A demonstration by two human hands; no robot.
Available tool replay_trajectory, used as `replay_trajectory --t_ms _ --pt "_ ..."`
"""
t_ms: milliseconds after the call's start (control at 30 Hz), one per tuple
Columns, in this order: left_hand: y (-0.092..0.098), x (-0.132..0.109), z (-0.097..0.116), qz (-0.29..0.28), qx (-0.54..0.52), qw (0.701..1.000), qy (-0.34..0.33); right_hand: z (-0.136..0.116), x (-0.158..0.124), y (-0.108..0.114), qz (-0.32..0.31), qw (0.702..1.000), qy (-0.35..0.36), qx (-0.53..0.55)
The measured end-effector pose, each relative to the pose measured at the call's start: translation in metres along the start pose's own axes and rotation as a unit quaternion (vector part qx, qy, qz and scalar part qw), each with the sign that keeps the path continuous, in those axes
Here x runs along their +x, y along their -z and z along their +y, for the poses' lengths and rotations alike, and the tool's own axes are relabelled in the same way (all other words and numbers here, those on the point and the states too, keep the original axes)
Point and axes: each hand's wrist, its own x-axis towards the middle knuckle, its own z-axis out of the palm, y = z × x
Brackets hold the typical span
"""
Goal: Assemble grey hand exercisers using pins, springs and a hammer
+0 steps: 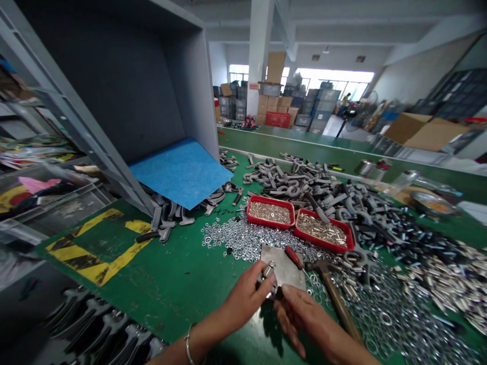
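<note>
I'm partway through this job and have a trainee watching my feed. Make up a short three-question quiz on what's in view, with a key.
1. What does the person's left grip hold between thumb and fingers?
2. True or false: the hammer lies inside one of the red trays.
3. How many red trays of small metal parts stand on the green table?
A) One
B) Two
C) Four

Key:
1. A shiny coiled metal piece.
2. False; the hammer lies outside the trays.
3. B
</note>
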Motion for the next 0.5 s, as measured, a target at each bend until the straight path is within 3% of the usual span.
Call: replay_trajectory --t_ms 100,233,267,367,433,500 --pt "-0.004 -0.001 0.002 0.022 -0.045 0.998 0.046 -0.002 0.000 0.008 0.053 0.991 0.047 -0.114" --pt "-0.008 -0.002 0.009 0.031 -0.147 0.985 0.086 -0.002 0.000 0.010 0.177 0.905 0.194 -0.334" --pt "-0.009 -0.003 0.010 0.032 -0.140 0.986 0.080 0.000 0.001 0.007 0.176 0.910 0.193 -0.321" --pt "-0.007 -0.007 0.006 0.037 -0.032 0.998 0.025 0.012 0.006 -0.004 0.065 0.992 0.050 -0.094" --pt "-0.005 -0.008 0.001 0.023 0.019 1.000 -0.006 0.020 0.008 -0.008 -0.036 0.997 -0.057 0.047" --pt "-0.003 -0.008 -0.004 0.012 0.018 1.000 0.006 0.021 0.006 -0.006 -0.061 0.995 -0.073 0.031"
